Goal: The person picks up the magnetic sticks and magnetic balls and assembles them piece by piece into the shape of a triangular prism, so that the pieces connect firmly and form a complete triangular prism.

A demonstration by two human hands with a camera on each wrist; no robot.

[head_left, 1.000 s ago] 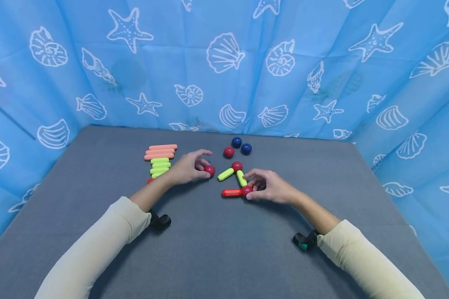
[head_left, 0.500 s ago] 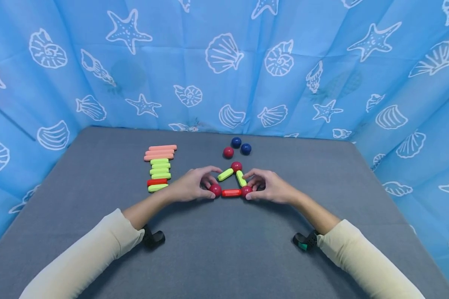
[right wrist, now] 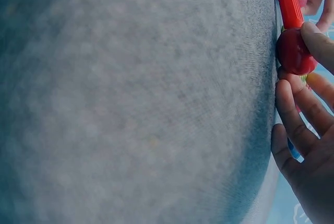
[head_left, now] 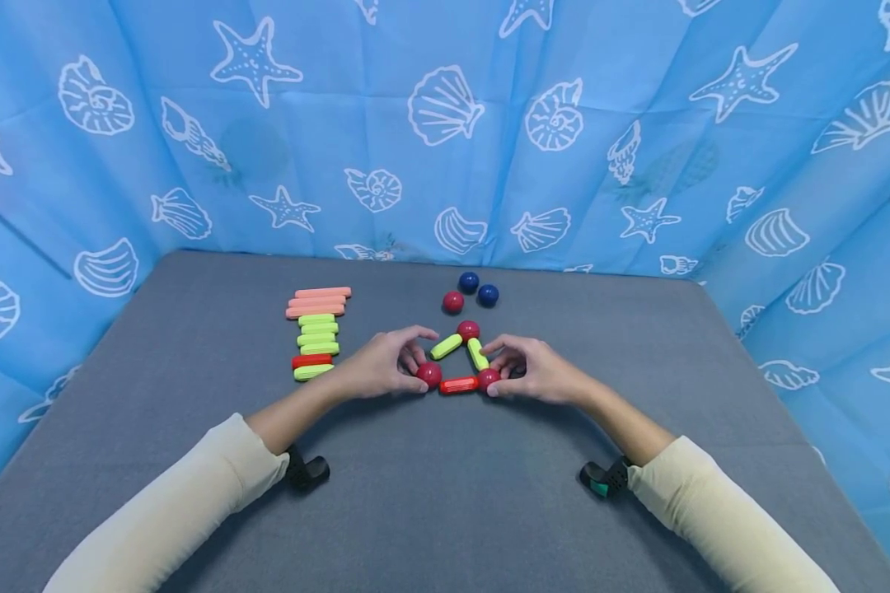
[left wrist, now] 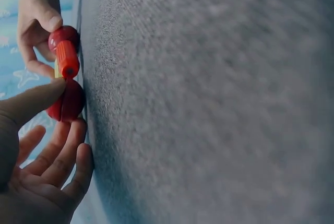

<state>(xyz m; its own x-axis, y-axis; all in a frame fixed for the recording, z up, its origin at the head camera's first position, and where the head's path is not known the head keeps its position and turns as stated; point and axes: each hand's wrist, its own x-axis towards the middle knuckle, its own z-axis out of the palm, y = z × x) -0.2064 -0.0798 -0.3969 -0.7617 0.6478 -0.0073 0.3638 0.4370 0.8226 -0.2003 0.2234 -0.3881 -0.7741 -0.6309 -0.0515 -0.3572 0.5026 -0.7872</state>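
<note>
My left hand (head_left: pixel 384 366) pinches a dark red ball (head_left: pixel 429 375) between thumb and fingers. My right hand (head_left: pixel 540 371) pinches another dark red ball (head_left: pixel 488 380), which meets the right end of a red stick (head_left: pixel 458 385). In the left wrist view the stick's free end (left wrist: pixel 69 70) sits right by the left-hand ball (left wrist: pixel 72 101). A short yellow-green stick (head_left: pixel 478 354) runs from the right-hand ball up to a third red ball (head_left: pixel 468 330). From that ball a second yellow-green stick (head_left: pixel 446 347) slants down toward the left-hand ball. Together they outline a triangle on the grey table.
Behind the triangle lie a loose red ball (head_left: pixel 453 302) and two blue balls (head_left: pixel 488 296). On the left, salmon sticks (head_left: pixel 319 302), yellow-green sticks (head_left: pixel 317 338) and a red stick (head_left: pixel 311 361) lie in a column. A blue shell-print curtain (head_left: pixel 445 165) hangs behind the table (head_left: pixel 445 511).
My left hand has brought its ball toward me and rightward to the red stick's left end. Lately that stick has tilted slightly, its left end nearer me. My right hand has stayed put.
</note>
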